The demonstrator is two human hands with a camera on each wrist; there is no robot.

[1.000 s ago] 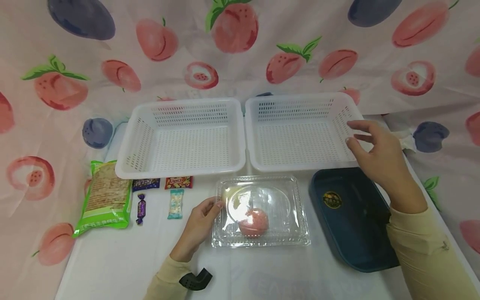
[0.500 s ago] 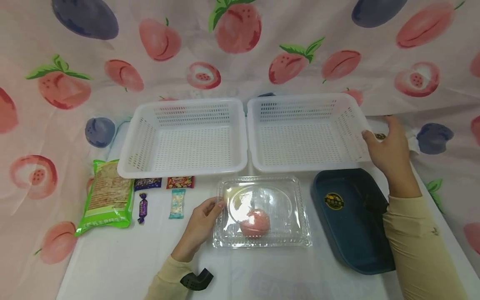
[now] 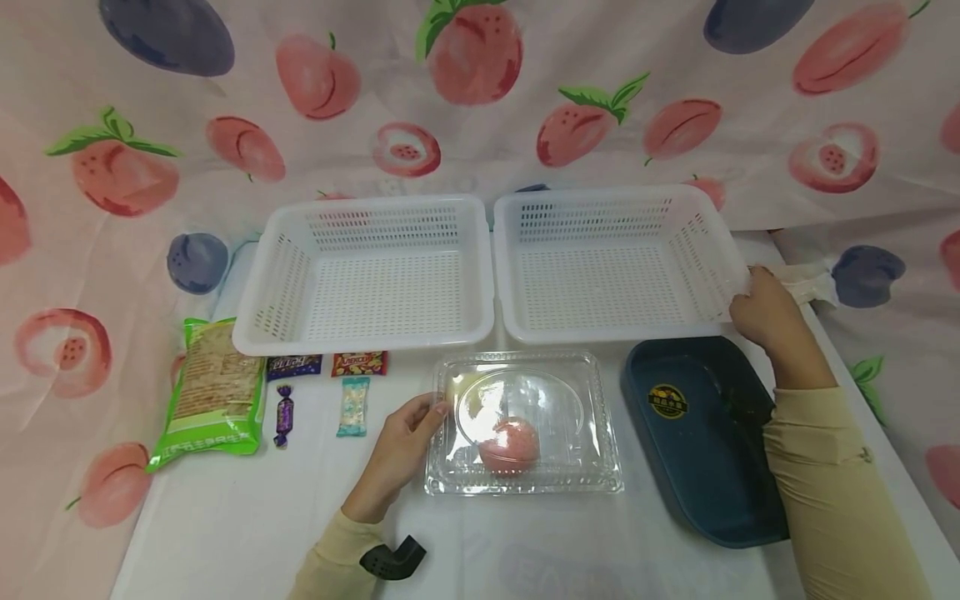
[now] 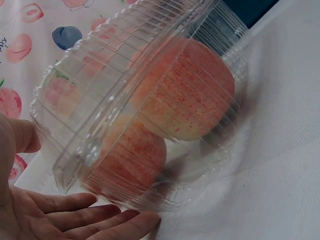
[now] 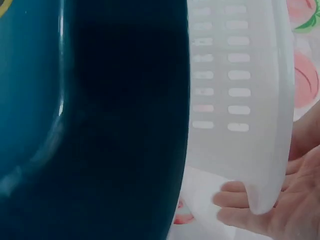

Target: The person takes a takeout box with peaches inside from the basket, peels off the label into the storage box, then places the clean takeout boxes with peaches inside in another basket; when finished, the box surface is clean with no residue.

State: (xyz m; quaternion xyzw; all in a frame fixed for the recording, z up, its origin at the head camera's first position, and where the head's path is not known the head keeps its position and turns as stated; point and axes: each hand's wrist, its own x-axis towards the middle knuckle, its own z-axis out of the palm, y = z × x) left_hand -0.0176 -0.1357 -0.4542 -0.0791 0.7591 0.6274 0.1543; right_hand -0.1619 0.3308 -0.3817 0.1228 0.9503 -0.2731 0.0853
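Head view, right hand: the right hand (image 3: 761, 312) sits at the near right corner of the right basket (image 3: 615, 329), fingers curled round its rim
Head view, right basket: it lies straight ahead and left of that hand, long axis running left to right, touching the left basket (image 3: 360, 337) along one side
Head view, tray: the dark tray (image 3: 701, 492) lies just in front of the right basket, under the right forearm
Head view, left hand: the left hand (image 3: 401, 442) rests against the left edge of the clamshell (image 3: 592, 392), thumb on top of the rim, fingers at its side
Head view, clamshell: closed, centred on the surface (image 3: 240, 533) in front of both baskets, with pink fruit (image 3: 508, 444) inside; it lies to the right of the left hand
Head view, nearer hand: right for the basket, left for the clamshell
Head view, snacks: a green packet (image 3: 213, 392) and small sweets (image 3: 352, 407) lie well to the left
Left wrist view: the clamshell (image 4: 90, 145) shows close up with two pink fruit (image 4: 190, 90) in it; the fingers (image 4: 100, 217) lie straight under its near edge, thumb at the side
Right wrist view: the basket's white rim (image 5: 260, 150) fills the right side, fingertips (image 5: 230, 200) hooked beneath its corner; the tray (image 5: 95, 125) lies beside it, whether touching I cannot tell
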